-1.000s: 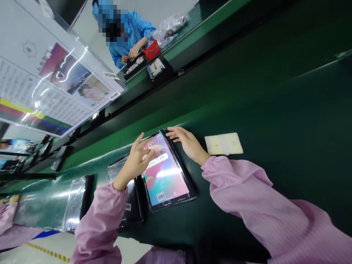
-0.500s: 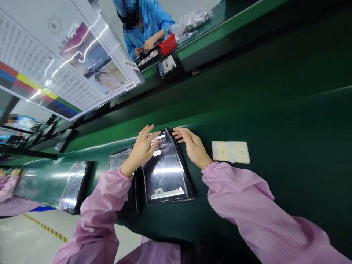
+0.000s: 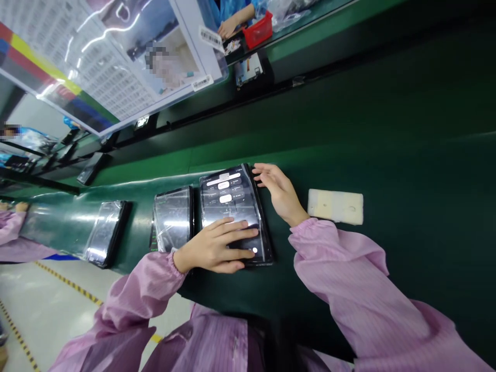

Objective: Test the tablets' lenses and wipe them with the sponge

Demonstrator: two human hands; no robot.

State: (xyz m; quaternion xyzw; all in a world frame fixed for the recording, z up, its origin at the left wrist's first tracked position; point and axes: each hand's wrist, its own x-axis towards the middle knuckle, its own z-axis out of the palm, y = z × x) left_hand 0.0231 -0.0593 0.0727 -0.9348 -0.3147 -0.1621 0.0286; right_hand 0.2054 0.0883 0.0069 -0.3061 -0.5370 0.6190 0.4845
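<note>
A black tablet (image 3: pixel 217 209) in clear film lies in front of me on the green bench, its screen lit with a panel of white and grey buttons near the top. Over its lower part my left hand (image 3: pixel 219 245) is laid flat with fingers apart, covering some of the screen. My right hand (image 3: pixel 281 194) is at the tablet's upper right edge, fingers loosely bent and apart, holding nothing. Close by on the left is a second film-covered tablet (image 3: pixel 173 214), its screen dark. To the right sits a pale yellow and white foam-like block (image 3: pixel 335 206).
Another wrapped tablet (image 3: pixel 106 232) lies farther left on the bench. A large printed sheet (image 3: pixel 127 67) in clear plastic hangs at upper left. Across the bench are a co-worker's hand (image 3: pixel 234 23), a red bin (image 3: pixel 259 31) and an opened device (image 3: pixel 248 70).
My left hand has moved from the top of the tablet down to its lower part, uncovering the buttons. My right hand stays by the upper right edge. The view has shifted.
</note>
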